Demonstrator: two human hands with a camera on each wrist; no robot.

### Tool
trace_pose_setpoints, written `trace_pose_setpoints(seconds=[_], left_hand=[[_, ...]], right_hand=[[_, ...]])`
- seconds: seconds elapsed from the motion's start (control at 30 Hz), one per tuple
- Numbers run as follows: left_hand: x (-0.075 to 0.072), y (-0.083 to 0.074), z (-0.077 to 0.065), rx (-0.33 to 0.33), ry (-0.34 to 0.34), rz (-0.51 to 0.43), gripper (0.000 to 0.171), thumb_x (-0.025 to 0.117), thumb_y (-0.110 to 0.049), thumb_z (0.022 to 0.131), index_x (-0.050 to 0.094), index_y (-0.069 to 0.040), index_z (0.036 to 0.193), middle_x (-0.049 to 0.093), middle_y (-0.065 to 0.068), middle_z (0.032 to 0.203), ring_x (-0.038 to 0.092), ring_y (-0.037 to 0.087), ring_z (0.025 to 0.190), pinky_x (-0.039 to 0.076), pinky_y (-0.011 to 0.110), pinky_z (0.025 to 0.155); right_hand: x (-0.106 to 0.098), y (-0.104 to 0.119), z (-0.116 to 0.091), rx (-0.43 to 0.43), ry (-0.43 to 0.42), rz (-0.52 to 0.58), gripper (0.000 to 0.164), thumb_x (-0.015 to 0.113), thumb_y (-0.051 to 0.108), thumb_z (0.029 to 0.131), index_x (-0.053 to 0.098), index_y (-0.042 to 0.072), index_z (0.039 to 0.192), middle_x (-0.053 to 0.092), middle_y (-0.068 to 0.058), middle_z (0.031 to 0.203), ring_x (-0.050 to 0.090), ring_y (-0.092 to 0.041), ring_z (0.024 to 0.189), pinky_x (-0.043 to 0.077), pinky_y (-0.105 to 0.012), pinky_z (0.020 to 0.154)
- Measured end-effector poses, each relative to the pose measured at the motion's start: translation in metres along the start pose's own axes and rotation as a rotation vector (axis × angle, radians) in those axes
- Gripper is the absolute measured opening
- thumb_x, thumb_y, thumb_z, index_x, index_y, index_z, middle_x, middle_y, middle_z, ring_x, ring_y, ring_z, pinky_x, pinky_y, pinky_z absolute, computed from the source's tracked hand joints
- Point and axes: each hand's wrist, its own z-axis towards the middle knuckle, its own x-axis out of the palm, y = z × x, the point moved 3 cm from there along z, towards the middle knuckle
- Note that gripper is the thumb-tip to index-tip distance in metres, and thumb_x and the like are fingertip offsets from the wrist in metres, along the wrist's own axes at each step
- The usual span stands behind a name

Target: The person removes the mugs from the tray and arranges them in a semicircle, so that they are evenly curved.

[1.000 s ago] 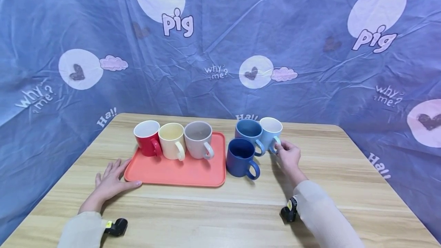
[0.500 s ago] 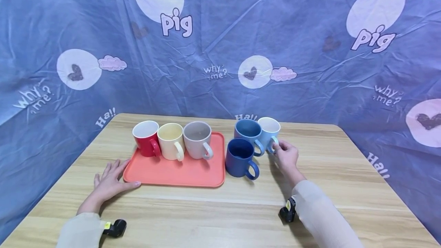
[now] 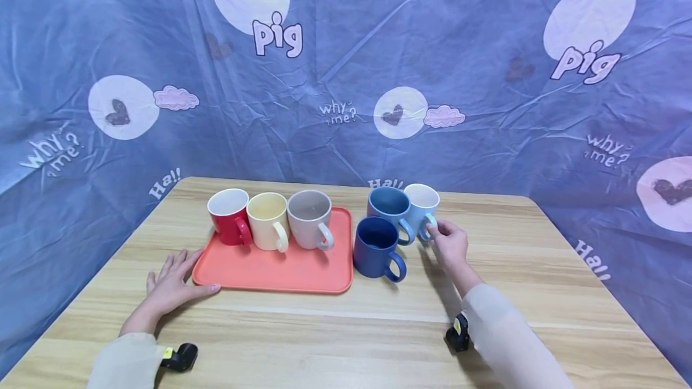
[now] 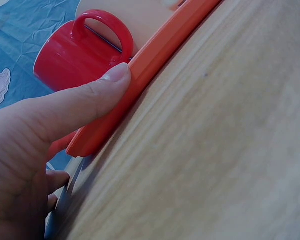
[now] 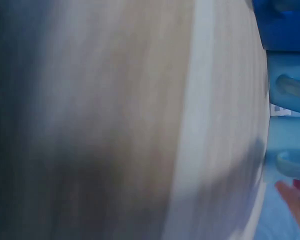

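At the far right of a group of blue mugs, my right hand pinches the handle of a light blue mug. That mug stands on the table right beside a grey-blue mug. A dark blue mug stands in front of them. My left hand is spread at the left end of an orange-red tray, its thumb on the front rim. On the tray's back part are a red mug, a cream mug and a grey mug. The left wrist view has the thumb against the rim.
The wooden table reaches back to a blue printed cloth hung behind it. The dark blue mug sits close to the tray's right edge. All the mug handles point toward the front right. Black wrist cameras sit at both sleeves.
The light blue mug has shifted very slightly left toward the grey-blue mug, with my right hand on its handle. My left hand stays at the tray.
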Motion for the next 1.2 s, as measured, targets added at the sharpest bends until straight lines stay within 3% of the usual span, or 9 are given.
trace_pose_setpoints(seconds=[0.1, 0.2, 0.43, 0.57, 0.83, 1.2], left_hand=[[0.000, 0.000, 0.000, 0.003, -0.001, -0.001, 0.097, 0.066, -0.053, 0.064, 0.022, -0.005, 0.136, 0.008, 0.035, 0.133, -0.007, 0.050, 0.119, -0.015, 0.065, 0.082], [0.000, 0.000, 0.000, 0.004, -0.002, 0.000, 0.097, 0.066, -0.052, 0.065, 0.021, -0.005, 0.136, 0.008, 0.035, 0.133, -0.007, 0.050, 0.119, -0.015, 0.065, 0.082], [-0.001, 0.000, 0.000, 0.007, -0.001, 0.011, 0.095, 0.066, -0.052, 0.065, 0.022, -0.005, 0.136, 0.009, 0.035, 0.133, -0.007, 0.050, 0.120, -0.014, 0.065, 0.082], [-0.001, 0.000, 0.001, 0.009, -0.004, 0.009, 0.096, 0.066, -0.053, 0.065, 0.022, -0.004, 0.136, 0.009, 0.035, 0.133, -0.007, 0.050, 0.119, -0.015, 0.065, 0.082], [-0.001, -0.001, 0.000, 0.011, -0.002, 0.002, 0.096, 0.066, -0.053, 0.065, 0.022, -0.004, 0.135, 0.009, 0.035, 0.133, -0.007, 0.050, 0.119, -0.015, 0.065, 0.082], [-0.001, 0.000, 0.000, 0.001, 0.006, 0.008, 0.096, 0.066, -0.053, 0.064, 0.022, -0.004, 0.135, 0.008, 0.035, 0.133, -0.006, 0.050, 0.119, -0.014, 0.065, 0.082]], right_hand=[[-0.005, 0.008, 0.000, 0.012, 0.072, -0.087, 0.040, 0.057, 0.014, 0.083, 0.048, -0.008, 0.116, 0.054, -0.026, 0.105, 0.053, -0.028, 0.093, 0.044, -0.031, 0.079], [-0.013, 0.021, 0.000, 0.031, 0.124, -0.102, 0.050, 0.054, 0.016, 0.085, 0.037, -0.009, 0.124, 0.044, -0.030, 0.117, 0.044, -0.038, 0.106, 0.037, -0.041, 0.088], [-0.025, 0.057, 0.002, 0.029, 0.133, -0.067, 0.059, 0.053, 0.019, 0.085, 0.026, -0.003, 0.133, 0.030, -0.024, 0.132, 0.028, -0.037, 0.119, 0.028, -0.042, 0.094], [-0.023, 0.079, 0.001, -0.022, 0.129, -0.025, 0.059, 0.055, 0.020, 0.085, 0.028, -0.001, 0.133, 0.032, -0.022, 0.132, 0.029, -0.034, 0.120, 0.028, -0.040, 0.095], [0.007, 0.123, -0.015, -0.130, 0.268, 0.061, 0.053, 0.056, 0.011, 0.084, 0.034, -0.006, 0.128, 0.041, -0.024, 0.124, 0.040, -0.031, 0.113, 0.033, -0.034, 0.092], [0.060, 0.141, -0.045, -0.164, 0.384, 0.091, 0.044, 0.058, 0.011, 0.082, 0.044, -0.005, 0.121, 0.049, -0.020, 0.117, 0.046, -0.027, 0.108, 0.037, -0.034, 0.089]])
